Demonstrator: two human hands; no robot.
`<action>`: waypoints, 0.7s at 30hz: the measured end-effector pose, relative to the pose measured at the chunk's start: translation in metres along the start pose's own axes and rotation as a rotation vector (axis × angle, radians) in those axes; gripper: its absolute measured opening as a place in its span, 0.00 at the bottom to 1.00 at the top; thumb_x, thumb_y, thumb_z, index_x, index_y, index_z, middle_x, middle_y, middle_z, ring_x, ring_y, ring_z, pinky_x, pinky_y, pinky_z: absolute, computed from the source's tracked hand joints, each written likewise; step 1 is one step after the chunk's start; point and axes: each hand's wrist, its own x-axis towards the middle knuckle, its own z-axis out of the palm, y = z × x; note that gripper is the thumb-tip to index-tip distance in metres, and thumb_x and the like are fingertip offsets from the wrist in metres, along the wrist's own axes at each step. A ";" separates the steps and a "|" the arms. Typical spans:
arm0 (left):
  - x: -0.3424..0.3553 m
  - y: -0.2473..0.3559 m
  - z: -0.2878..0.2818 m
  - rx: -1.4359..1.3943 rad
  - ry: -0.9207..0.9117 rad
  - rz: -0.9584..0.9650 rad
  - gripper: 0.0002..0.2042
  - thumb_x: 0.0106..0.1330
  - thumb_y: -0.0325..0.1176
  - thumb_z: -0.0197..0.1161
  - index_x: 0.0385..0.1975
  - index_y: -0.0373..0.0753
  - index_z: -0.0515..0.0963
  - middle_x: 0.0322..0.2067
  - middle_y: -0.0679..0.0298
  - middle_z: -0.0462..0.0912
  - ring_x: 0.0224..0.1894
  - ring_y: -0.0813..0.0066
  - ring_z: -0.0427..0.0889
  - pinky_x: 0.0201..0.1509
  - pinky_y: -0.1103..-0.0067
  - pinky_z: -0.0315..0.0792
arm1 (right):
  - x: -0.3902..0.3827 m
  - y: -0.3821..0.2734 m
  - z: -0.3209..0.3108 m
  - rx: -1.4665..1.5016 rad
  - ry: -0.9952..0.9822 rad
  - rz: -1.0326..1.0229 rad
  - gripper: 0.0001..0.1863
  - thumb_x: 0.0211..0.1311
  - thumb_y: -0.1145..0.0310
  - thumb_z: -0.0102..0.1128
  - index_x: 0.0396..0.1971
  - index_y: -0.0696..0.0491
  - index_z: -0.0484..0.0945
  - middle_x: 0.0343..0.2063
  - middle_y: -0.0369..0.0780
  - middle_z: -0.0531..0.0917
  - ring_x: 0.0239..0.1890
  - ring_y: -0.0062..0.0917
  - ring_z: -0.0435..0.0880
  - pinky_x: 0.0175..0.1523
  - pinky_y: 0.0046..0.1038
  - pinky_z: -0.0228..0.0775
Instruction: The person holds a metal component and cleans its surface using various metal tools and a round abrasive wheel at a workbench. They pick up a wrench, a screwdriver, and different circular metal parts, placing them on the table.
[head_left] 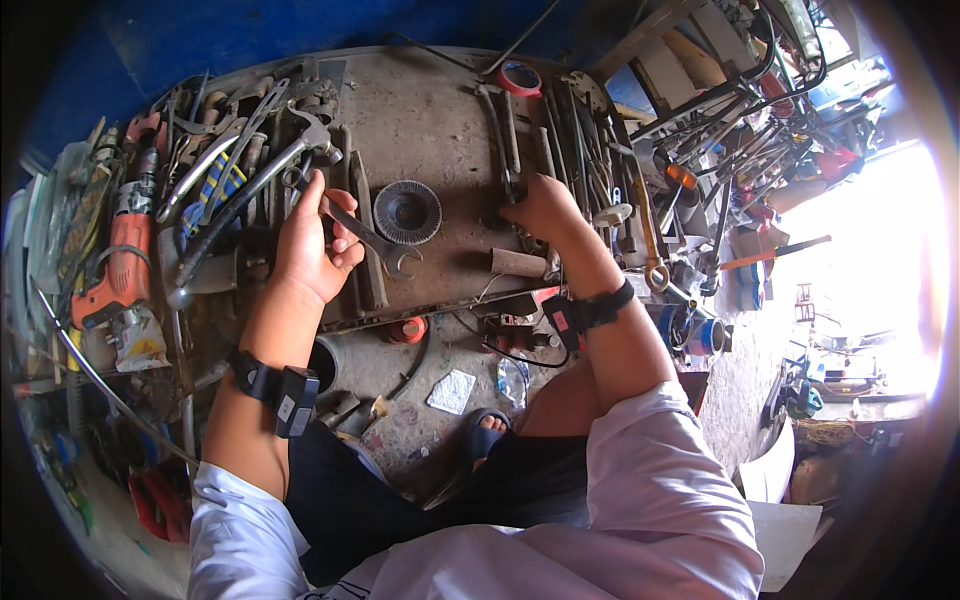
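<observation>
My left hand (316,250) grips an open-ended steel wrench (372,236), its jaw angled down to the right over a long flat bar (376,284). Just right of it, a round finned dark metal part (408,212) lies on the worn metal tabletop (400,120). My right hand (540,208) is closed at the lower end of long tools (510,135) lying in the right group; what its fingers hold is hidden. Below that hand is a short metal cylinder (518,264). A hammer (308,136) lies beside my left hand among several wrenches and pliers.
An orange drill (126,270) lies at the left among tools. A red tape roll (520,78) sits at the back. Metal rods and clutter crowd the right side, with an orange-handled tool (680,176). Below the table's front edge are a red-capped item (408,330) and my sandalled foot (488,428).
</observation>
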 end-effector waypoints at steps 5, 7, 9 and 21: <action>0.000 0.000 0.000 -0.012 0.027 -0.017 0.21 0.71 0.55 0.56 0.24 0.45 0.74 0.14 0.72 0.62 0.12 0.83 0.60 0.15 0.85 0.49 | 0.008 0.026 0.008 0.492 -0.189 0.169 0.20 0.54 0.57 0.63 0.34 0.62 0.83 0.27 0.48 0.84 0.31 0.34 0.86 0.35 0.37 0.79; 0.001 0.001 -0.004 -0.005 0.025 -0.022 0.23 0.73 0.56 0.52 0.25 0.43 0.75 0.13 0.71 0.64 0.12 0.82 0.61 0.16 0.84 0.50 | 0.004 0.015 0.006 1.467 -0.458 0.331 0.14 0.59 0.64 0.55 0.35 0.59 0.81 0.29 0.44 0.83 0.27 0.33 0.83 0.30 0.38 0.76; 0.004 0.003 -0.009 -0.009 -0.009 -0.012 0.23 0.73 0.56 0.52 0.25 0.43 0.74 0.14 0.71 0.66 0.12 0.82 0.61 0.15 0.84 0.50 | -0.006 -0.003 -0.012 1.557 -0.555 0.253 0.12 0.60 0.70 0.48 0.39 0.57 0.78 0.33 0.42 0.82 0.27 0.31 0.81 0.30 0.35 0.74; 0.008 0.016 -0.018 -0.064 -0.067 -0.066 0.22 0.70 0.54 0.56 0.17 0.50 0.64 0.15 0.73 0.63 0.16 0.79 0.59 0.21 0.80 0.52 | -0.030 -0.073 -0.040 1.420 -0.449 -0.207 0.18 0.65 0.77 0.56 0.55 0.61 0.74 0.46 0.41 0.82 0.44 0.24 0.82 0.45 0.28 0.80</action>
